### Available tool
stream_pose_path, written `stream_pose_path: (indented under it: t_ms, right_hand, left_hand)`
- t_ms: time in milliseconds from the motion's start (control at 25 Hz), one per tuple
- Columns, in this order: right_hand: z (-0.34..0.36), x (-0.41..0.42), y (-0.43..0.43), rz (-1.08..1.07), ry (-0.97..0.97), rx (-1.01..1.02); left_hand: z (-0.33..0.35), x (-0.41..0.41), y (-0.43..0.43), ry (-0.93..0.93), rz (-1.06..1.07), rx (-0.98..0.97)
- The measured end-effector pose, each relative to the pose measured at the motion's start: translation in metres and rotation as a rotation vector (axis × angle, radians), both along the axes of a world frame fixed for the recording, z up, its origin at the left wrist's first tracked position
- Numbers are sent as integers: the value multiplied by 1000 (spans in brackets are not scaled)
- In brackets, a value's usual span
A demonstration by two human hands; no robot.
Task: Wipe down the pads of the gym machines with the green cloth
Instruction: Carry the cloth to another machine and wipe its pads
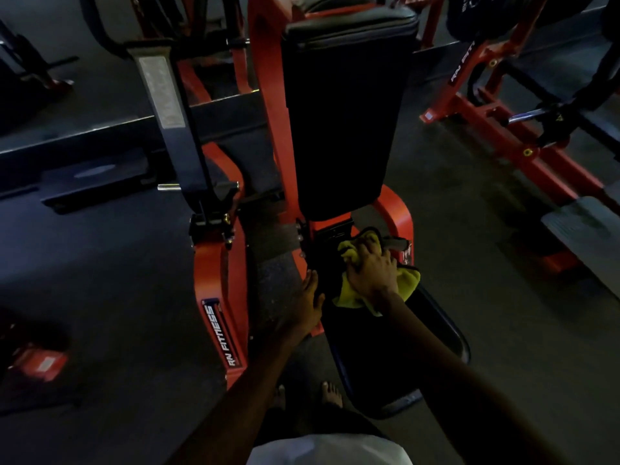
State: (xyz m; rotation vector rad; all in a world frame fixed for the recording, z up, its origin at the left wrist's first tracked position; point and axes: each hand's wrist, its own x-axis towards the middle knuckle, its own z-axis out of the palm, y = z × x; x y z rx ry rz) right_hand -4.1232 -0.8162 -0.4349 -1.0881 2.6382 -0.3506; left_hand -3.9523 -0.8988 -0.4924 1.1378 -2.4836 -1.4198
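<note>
1. Two hands are in view, both at one machine with a red frame point(214, 297). Light is dim, so fine detail is limited.
2. We see the right hand point(370, 275) on top of the green cloth point(407, 280), fingers curled into it, bunching it and pressing it down.
3. The green cloth lies on the far end of the seat pad point(419, 333), just below the base of the upright back pad point(342, 129) and close to a grey handle point(397, 245).
4. The left hand point(310, 303) has its fingers straight along the seat pad's left edge. It touches the edge and holds nothing; we read it as bracing.
5. We judge the step in hand to be wiping the seat pad, at its far end.
6. We judge the next move calls for dragging the cloth back along the seat under steady pressure, spread flatter than it is now, then going up the back pad.
7. Another machine point(503, 105) stands at the right, so we judge the task far from finished.
</note>
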Motion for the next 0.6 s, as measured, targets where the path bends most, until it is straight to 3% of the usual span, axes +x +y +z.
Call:
stream_pose_path:
  t_ms: [200,440,600]
  right_hand:
    - [-10,16,20,358,150,-47]
    - [-13,-14,-24,176,37,7]
    - [-13,-2,-14,401,59,-17]
  left_hand:
    - [-1,24,28,64,-11,-32]
    - [5,27,35,28,16,-3]
    - [7,28,36,28,45,31]
